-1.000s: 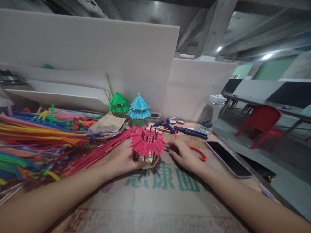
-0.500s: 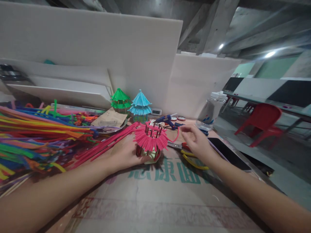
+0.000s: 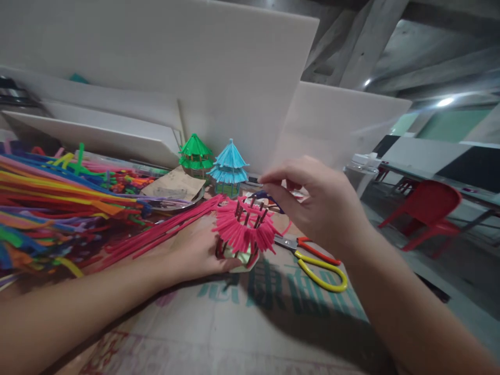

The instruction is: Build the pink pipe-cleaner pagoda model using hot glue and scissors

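A small pink pipe-cleaner pavilion model [image 3: 244,232] stands on a sheet of printed cardboard [image 3: 250,323]. My left hand [image 3: 195,252] wraps round its base from the left and holds it. My right hand [image 3: 316,200] is raised above and to the right of the model, thumb and forefinger pinched together. A thin pink pipe-cleaner strand [image 3: 287,229] curls below that hand; whether the fingers hold it I cannot make out. Scissors [image 3: 318,258] with red and yellow handles lie on the cardboard under my right hand.
A big pile of coloured pipe cleaners [image 3: 58,208] fills the left. Finished green [image 3: 194,156] and blue [image 3: 229,166] pavilion models stand at the back by white boards [image 3: 219,88]. A plastic jar [image 3: 361,169] and a red chair [image 3: 432,205] are to the right.
My right hand lifted off the table by the scissors and rose over the pink model, pinching. The left hand stayed on the model's base. The camera moved closer.
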{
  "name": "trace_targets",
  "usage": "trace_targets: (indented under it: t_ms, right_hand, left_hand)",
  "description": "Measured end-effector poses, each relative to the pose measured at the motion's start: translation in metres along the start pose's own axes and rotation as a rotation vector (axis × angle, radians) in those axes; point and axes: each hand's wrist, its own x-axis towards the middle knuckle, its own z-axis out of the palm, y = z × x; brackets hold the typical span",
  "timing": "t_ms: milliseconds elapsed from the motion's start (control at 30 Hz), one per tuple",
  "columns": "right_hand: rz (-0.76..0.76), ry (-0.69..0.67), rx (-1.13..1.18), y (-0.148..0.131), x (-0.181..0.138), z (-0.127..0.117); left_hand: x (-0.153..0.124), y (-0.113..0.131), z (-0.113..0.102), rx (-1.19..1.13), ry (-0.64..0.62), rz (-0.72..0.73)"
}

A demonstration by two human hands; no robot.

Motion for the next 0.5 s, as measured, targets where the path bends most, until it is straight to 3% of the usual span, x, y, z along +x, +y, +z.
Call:
trace_targets:
  t_ms: [167,500]
  right_hand:
    - [-0.008,-0.158,-0.063,0.002,-0.015,0.001]
    - [-0.075,-0.263,-0.061,0.003,-0.018,0.016]
  left_hand:
    - [-0.001,-0.002,0.002,0.018,0.002,-0.012]
    - [-0.003,0.000,-0.002,0.083,-0.001,-0.006]
